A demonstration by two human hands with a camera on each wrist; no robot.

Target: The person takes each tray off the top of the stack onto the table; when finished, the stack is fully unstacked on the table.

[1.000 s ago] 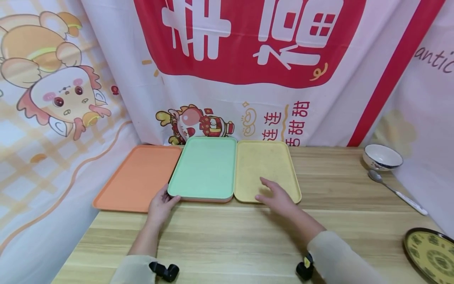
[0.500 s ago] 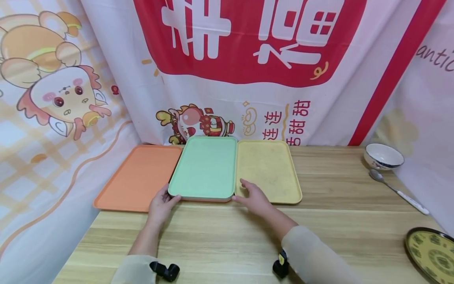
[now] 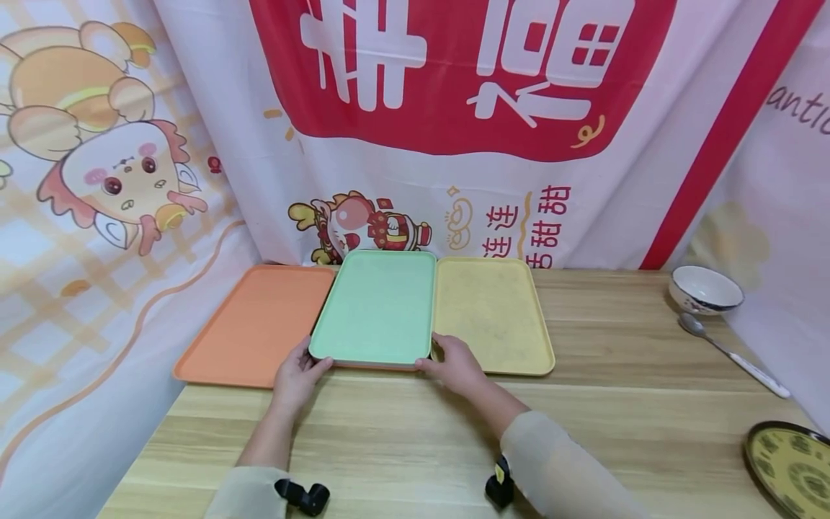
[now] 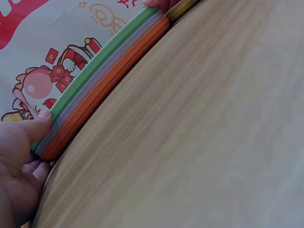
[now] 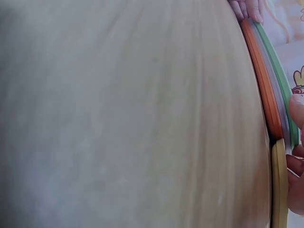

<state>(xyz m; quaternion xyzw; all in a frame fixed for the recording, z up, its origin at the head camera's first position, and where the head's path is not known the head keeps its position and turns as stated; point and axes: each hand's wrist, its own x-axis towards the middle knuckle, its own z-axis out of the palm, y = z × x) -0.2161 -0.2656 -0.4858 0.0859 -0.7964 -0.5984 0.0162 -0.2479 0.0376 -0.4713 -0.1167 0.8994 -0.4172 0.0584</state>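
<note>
A stack of trays stands at the back of the table: a green tray on top, a greyish-purple tray beneath, an orange layer at the bottom. My left hand grips the stack's near left corner, thumb on the green edge and fingers low by the orange side. At the near right corner, my right hand holds the stack with its thumb on the green edge. The right fingers curl at the side, just over the yellow tray, which lies against the stack.
Left of the stack lies another orange tray. On the right are a white bowl, a spoon with a white handle, and a dark-rimmed patterned plate. A printed cloth hangs behind the wooden table.
My right hand has moved left from over the yellow tray to the stack's near right corner and taken hold there. The left hand has kept its grip; the trays look unmoved.
</note>
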